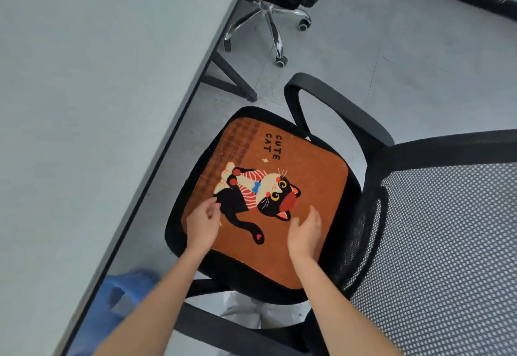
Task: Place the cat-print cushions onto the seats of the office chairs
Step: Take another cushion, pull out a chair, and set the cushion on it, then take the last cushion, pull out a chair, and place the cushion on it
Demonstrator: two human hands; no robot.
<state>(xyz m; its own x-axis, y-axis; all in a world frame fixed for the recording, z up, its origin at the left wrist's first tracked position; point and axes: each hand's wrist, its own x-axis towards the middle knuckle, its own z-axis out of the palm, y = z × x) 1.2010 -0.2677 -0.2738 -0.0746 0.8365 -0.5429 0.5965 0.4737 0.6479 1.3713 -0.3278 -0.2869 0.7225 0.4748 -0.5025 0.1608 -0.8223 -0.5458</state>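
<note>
**Cat cushion lying on the near chair's seat, both hands over it**

The left hand is over the near-left part of the cushion, fingers loosely curled and apart, gripping nothing; its fingertips are at the cat's black body. The right hand is held edge-on with fingers loosely spread, also empty, just beside the cat's ear. Whether either palm actually presses the fabric I cannot tell.

Under them lies the cat-print cushion: a rust-orange square with rounded corners, a plaid band along its far-left edge, the words "CUTE CAT", and a black-and-cream cat with a striped top and blue bow. It lies flat on the black seat of the near office chair, whose edge shows all round it.

A grey desk runs along the left, with a blue bag below its edge. A second office chair stands further off.
</note>
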